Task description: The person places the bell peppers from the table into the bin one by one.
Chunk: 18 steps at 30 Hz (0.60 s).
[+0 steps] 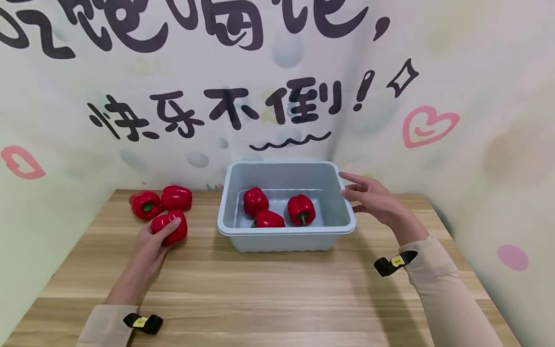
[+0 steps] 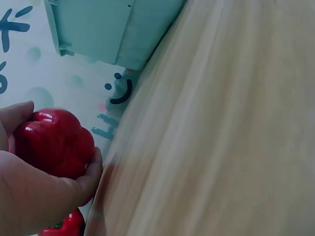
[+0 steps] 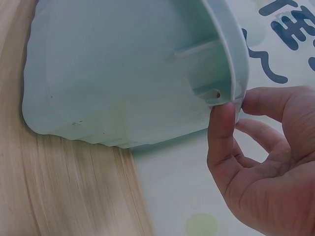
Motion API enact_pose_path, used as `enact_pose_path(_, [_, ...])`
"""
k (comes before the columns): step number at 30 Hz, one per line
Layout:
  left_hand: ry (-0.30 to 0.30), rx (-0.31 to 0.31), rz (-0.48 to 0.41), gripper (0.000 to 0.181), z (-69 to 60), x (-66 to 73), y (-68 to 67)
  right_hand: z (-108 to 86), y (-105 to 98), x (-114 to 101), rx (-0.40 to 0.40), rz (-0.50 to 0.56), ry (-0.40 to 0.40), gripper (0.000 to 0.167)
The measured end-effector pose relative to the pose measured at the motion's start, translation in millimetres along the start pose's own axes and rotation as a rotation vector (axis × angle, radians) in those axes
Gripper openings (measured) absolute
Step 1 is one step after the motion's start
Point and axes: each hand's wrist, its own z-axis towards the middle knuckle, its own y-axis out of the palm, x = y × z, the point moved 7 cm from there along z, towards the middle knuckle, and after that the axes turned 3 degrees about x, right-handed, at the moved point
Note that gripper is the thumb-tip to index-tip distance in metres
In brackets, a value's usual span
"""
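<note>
Nearest, two beige sleeves, the left one [image 1: 106,327] and the right one [image 1: 451,299], reach over the pale wood-grained worktop [image 1: 260,299], each with a black wrist strap: left strap [image 1: 151,324], right strap [image 1: 383,266].

On the left, the left hand [image 1: 149,246] holds a glossy red bell pepper [image 1: 179,234], fingers and thumb curled around its sides, a grip that seems suited to a smooth, rounded body. Whether this pepper touches the worktop I cannot tell.

At the centre stands a pale blue-grey rectangular plastic basin [image 1: 282,242], upright and open-topped, probably set between the hands so that both can reach it. Inside lie three more red peppers: the near pepper [image 1: 270,220] on its side, partly hidden by the near rim; the right pepper [image 1: 300,208], its green stem facing near; and the far-left pepper [image 1: 255,200].

The right hand [image 1: 375,196] pinches the basin's right rim narrowly between thumb and fingers, likely to steady it.

At the worktop's far left, just beyond the held pepper, a stem-forward pepper [image 1: 143,205] sits beside a sideways pepper [image 1: 178,198]. Farthest is a white printed backdrop [image 1: 368,144] with dark lettering and pink hearts.
</note>
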Motion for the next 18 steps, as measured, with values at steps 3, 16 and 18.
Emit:
enact_pose_path(3, [0.005,-0.021,0.007,0.073,-1.0,0.7,0.7,0.5,1,-1,-0.001,-0.002,0.005,0.071])
enact_pose_path(16, [0.032,-0.061,0.023,0.071,-2.2,12.0,7.1,1.4,0,2,0.004,-0.013,0.017,0.071])
enact_pose_path(18, [0.050,-0.074,0.030,0.066,-2.5,15.7,7.8,1.4,0,2,0.007,-0.013,0.017,0.071])
